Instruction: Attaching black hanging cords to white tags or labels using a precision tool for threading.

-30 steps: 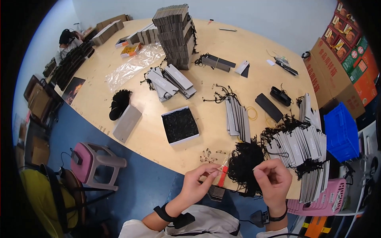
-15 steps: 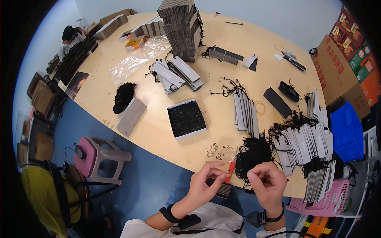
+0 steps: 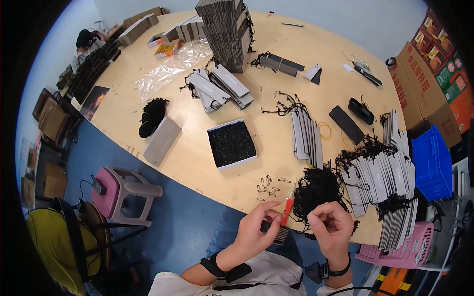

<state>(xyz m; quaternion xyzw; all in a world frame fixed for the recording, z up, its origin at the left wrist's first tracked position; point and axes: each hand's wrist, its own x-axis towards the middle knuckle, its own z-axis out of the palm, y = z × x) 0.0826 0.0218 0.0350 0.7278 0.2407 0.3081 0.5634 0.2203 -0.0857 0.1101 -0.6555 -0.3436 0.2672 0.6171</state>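
My left hand (image 3: pixel 257 223) is closed in a pinch at the table's near edge. My right hand (image 3: pixel 334 228) is closed in a similar pinch, a short gap to its right. Whatever either pinch holds is too small to make out. A slim red object with a clear tip (image 3: pixel 287 211) is beside my left fingertips. Beyond my right hand lies a heap of black cords (image 3: pixel 318 192). Small safety pins (image 3: pixel 268 187) are scattered beyond my left hand. Under that hand, a stack of thin dark-edged pieces (image 3: pixel 281 238) shows partly.
A white box of black pieces (image 3: pixel 232 145) sits mid-table. Grey corded tags lie in bundles (image 3: pixel 306 135) and a large pile (image 3: pixel 380 180) at right. A tall tag stack (image 3: pixel 227 37) stands far. A blue crate (image 3: pixel 431 163) and a stool (image 3: pixel 123 195) flank the table. Another person sits far left.
The view has shifted slightly, so the table's things sit a little higher in the picture. Both hands keep nearly the same pinched pose and place.
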